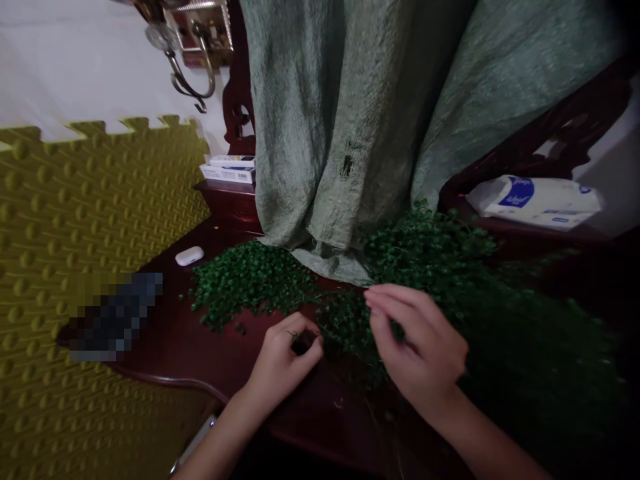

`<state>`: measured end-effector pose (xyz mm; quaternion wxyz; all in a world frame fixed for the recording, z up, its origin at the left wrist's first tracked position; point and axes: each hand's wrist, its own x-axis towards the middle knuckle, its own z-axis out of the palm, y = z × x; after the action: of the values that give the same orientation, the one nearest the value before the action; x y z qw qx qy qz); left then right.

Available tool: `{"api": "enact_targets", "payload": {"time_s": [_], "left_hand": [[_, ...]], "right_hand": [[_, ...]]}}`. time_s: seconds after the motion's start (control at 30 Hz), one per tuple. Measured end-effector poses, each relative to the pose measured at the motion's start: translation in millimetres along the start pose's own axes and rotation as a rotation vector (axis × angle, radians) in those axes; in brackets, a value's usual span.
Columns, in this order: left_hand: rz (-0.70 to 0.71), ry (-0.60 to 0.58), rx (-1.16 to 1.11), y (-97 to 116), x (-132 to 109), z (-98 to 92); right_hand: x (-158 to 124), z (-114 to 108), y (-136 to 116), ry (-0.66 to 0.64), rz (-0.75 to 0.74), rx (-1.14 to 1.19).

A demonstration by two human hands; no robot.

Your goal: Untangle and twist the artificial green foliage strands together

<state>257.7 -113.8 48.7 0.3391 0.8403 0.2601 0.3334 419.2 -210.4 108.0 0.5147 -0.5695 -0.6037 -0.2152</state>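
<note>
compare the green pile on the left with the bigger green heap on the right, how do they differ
The left pile is small and compact; the right heap spreads much wider.
The left pile looks mostly like loose round bits; the right heap looks like bushy sprigs.
The left pile lies low; the right heap rises higher.
Both are green and lie beside the grey-green cloth.

Small, round, berry-like green bits (250,280), loosely heaped (a few strays apart), bushy green sprigs (435,257) piled at right
</note>
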Motion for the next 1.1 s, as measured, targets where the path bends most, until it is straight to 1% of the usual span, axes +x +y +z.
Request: {"api": "enact_targets", "payload": {"time_s": [0.07, 0.1, 0.17, 0.2, 0.23, 0.27, 0.3, 0.33, 0.37, 0.4, 0.43, 0.5, 0.57, 0.6, 0.67, 0.7, 0.73, 0.77, 0.87, 0.93, 1.0, 1.1], "left_hand": [[0.0, -0.021, -0.015, -0.2, 0.4, -0.3], [-0.003, -0.031, -0.02, -0.4, 0.8, -0.6], [-0.012, -0.041, -0.024, -0.8, 1.7, -1.6], [-0.017, -0.038, -0.025, -1.0, 2.1, -2.2], [-0.023, -0.032, -0.026, -1.2, 2.5, -2.9], [-0.03, -0.024, -0.026, -1.4, 2.8, -3.4], [-0.039, -0.017, -0.026, -1.6, 3.0, -3.9], [-0.047, -0.011, -0.026, -1.9, 3.0, -4.2], [-0.055, -0.008, -0.032, -2.2, 2.9, -4.4], [-0.069, -0.009, -0.047, -2.5, 2.7, -4.4], [-0.089, -0.017, -0.076, -2.9, 2.4, -4.2], [-0.137, -0.043, -0.172, -3.7, 1.8, -3.7], [-0.165, -0.07, -0.296, -4.5, 1.2, -3.2], [-0.166, -0.074, -0.344, -4.8, 0.9, -3.0], [-0.156, -0.065, -0.383, -5.5, 0.5, -2.7], [-0.154, -0.054, -0.375, -5.7, 0.4, -2.3], [-0.156, -0.042, -0.355, -5.8, 0.3, -1.8], [-0.159, -0.034, -0.332, -5.8, 0.2, -1.2], [-0.175, -0.062, -0.286, -4.5, 0.5, 0.4], [-0.216, -0.077, -0.28, -3.3, 1.0, -0.3], [-0.272, -0.063, -0.333, -2.7, 1.8, -2.9], [-0.341, -0.004, -0.522, -3.9, 3.7, -7.5]], "right_hand": [[18.9, -3.6, -8.2, 0.104, 0.071, 0.018], [29.2, -2.3, -11.2, 0.143, 0.083, 0.038], [48.4, 8.5, -13.5, 0.196, 0.052, 0.076], [56.3, 17.6, -12.5, 0.186, 0.024, 0.091], [62.4, 28.4, -10.0, 0.099, 0.005, 0.103], [66.5, 40.0, -6.4, -0.036, 0.011, 0.121], [68.4, 51.0, -2.2, -0.17, 0.033, 0.137], [68.4, 60.5, 2.0, -0.259, 0.061, 0.146], [66.7, 67.5, 5.6, -0.306, 0.089, 0.156], [63.7, 71.3, 8.2, -0.327, 0.106, 0.178], [59.8, 71.8, 9.4, -0.336, 0.116, 0.212], [49.8, 63.8, 7.9, -0.367, 0.157, 0.291], [37.5, 49.0, 3.9, -0.469, 0.174, 0.38], [30.6, 41.4, 2.3, -0.547, 0.158, 0.431], [15.8, 29.9, 2.4, -0.697, 0.117, 0.479], [8.5, 26.7, 4.5, -0.724, 0.101, 0.462], [1.7, 25.3, 8.0, -0.714, 0.096, 0.428], [-4.3, 25.3, 12.5, -0.667, 0.111, 0.404], [-17.1, 29.7, 27.4, -0.517, 0.217, 0.383], [-22.1, 32.3, 34.4, -0.483, 0.258, 0.363], [-25.7, 33.0, 37.6, -0.478, 0.268, 0.331], [-29.5, 31.8, 37.5, -0.441, 0.306, 0.294]]}}
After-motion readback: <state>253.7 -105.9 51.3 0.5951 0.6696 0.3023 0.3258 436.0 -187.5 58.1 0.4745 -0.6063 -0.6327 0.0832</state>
